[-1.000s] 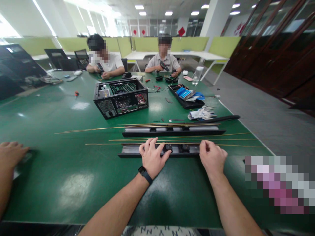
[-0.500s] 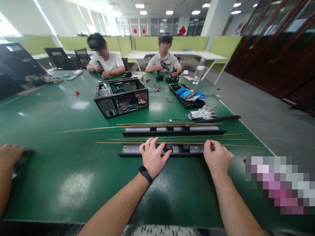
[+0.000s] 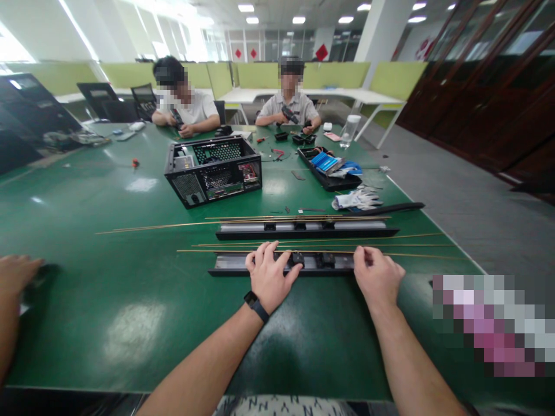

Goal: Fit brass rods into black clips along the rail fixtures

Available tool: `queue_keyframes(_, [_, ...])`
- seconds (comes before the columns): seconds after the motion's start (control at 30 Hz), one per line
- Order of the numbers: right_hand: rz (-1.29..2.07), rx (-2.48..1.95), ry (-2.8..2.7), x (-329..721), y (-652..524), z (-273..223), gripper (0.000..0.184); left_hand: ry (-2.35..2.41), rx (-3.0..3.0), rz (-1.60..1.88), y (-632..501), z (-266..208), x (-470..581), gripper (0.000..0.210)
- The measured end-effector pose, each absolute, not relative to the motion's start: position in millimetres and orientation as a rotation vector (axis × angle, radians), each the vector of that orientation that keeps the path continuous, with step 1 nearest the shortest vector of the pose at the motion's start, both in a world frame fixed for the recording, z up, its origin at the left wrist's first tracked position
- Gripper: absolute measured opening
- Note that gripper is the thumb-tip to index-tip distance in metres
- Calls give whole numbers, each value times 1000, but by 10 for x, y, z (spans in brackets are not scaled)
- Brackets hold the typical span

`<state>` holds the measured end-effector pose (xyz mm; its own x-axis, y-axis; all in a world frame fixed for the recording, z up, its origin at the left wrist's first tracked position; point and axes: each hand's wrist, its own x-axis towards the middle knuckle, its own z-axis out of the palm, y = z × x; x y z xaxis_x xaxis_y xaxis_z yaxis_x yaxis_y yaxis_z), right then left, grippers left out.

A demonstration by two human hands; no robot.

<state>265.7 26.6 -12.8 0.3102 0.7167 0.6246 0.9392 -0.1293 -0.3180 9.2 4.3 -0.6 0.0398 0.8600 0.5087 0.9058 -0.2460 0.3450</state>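
Note:
My left hand, with a dark watch on its wrist, lies over the nearer black-and-silver rail, fingers spread. Its thumb and index finger lie beside a black block on this rail, and a second black block sits farther right. Closed at the rail's right end, my right hand pinches a thin brass rod. That rod runs lengthwise along the rail and past both hands; its stretch under my fingers is hidden. More thin brass rods lie just behind.
Behind lies a second rail with rods across it. Farther back are an open computer case, white gloves and a black tray. Two people sit opposite holding power tools. Another person's hand is at far left.
My right hand has shifted slightly left along the rail. The left end of the near brass rod has moved a little right. My left hand stays put.

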Motion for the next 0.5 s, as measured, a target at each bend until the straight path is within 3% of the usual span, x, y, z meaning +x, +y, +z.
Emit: queue_keyframes(0.5, [-417,-1928,-1452,2672,275,-118,26,-1871,-2199,-990,48,-3,102,31])
